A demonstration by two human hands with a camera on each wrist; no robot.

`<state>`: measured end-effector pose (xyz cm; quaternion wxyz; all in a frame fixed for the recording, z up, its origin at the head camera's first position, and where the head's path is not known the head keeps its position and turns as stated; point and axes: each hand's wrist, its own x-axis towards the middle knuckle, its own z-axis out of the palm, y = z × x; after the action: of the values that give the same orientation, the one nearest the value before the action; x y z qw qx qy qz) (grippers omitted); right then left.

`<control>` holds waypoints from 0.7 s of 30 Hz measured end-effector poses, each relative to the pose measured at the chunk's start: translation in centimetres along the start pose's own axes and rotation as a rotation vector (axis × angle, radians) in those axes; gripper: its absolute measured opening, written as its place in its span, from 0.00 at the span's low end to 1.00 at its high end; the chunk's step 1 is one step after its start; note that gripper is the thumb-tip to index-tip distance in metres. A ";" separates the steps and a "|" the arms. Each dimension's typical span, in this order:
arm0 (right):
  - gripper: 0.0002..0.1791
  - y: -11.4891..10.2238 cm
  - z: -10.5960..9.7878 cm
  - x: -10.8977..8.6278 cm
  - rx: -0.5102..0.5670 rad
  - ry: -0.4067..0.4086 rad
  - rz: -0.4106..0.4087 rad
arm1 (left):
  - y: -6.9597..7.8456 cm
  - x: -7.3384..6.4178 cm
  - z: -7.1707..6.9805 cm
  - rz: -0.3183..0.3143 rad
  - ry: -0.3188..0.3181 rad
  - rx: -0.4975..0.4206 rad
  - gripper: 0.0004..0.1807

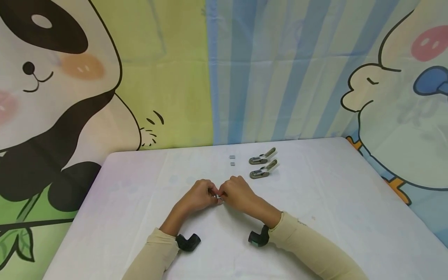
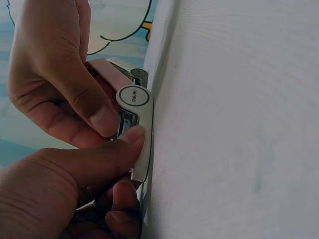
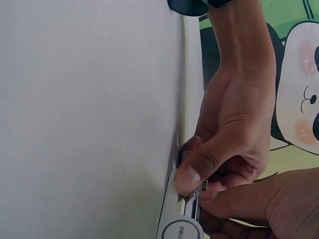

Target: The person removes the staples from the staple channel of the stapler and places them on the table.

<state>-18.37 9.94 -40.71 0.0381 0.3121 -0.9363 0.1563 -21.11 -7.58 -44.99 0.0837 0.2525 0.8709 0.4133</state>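
Observation:
Both hands meet over a small whitish stapler [image 2: 134, 97], its round hinge marked with a logo. My left hand [image 1: 201, 196] grips its body, the thumb pressed on top near the end away from the hinge. Curled in a pinch, my right hand [image 1: 241, 194] has its fingertips at the metal staple channel [image 3: 196, 203]; I cannot tell if a staple strip is between them. In the head view the fingers hide most of this stapler. Beyond the right hand lie two more staplers [image 1: 259, 160] [image 1: 260, 172], both with their arms raised.
Two small grey pieces [image 1: 232, 157] [image 1: 232, 163], like staple strips, lie left of the two staplers. A white cloth covers the table [image 1: 122, 217]. Behind its back edge hangs a printed curtain [image 1: 266, 77]. Dark wrist cameras [image 1: 189, 242] [image 1: 259, 236] stick out from both wrists.

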 end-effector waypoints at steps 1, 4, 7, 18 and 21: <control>0.09 -0.1 0.0 0.0 0.012 0.009 0.010 | 0.0 0.0 0.0 -0.005 0.002 0.001 0.07; 0.09 -0.3 0.0 -0.1 0.031 0.018 0.059 | 0.0 0.0 0.0 -0.007 0.008 0.004 0.07; 0.07 -0.5 0.1 -0.3 -0.013 0.029 0.088 | -0.1 0.0 0.1 0.016 0.006 0.002 0.07; 0.06 -1.0 0.3 -0.4 0.078 0.038 0.125 | -0.1 0.1 -0.1 0.016 0.001 0.006 0.07; 0.07 -1.1 0.5 -0.3 0.072 0.044 0.130 | -0.2 0.2 0.0 0.041 0.004 0.008 0.07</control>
<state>-17.45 9.15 -40.93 0.0373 0.2481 -0.9474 0.1990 -21.36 -7.64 -45.13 0.0724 0.2695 0.8674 0.4120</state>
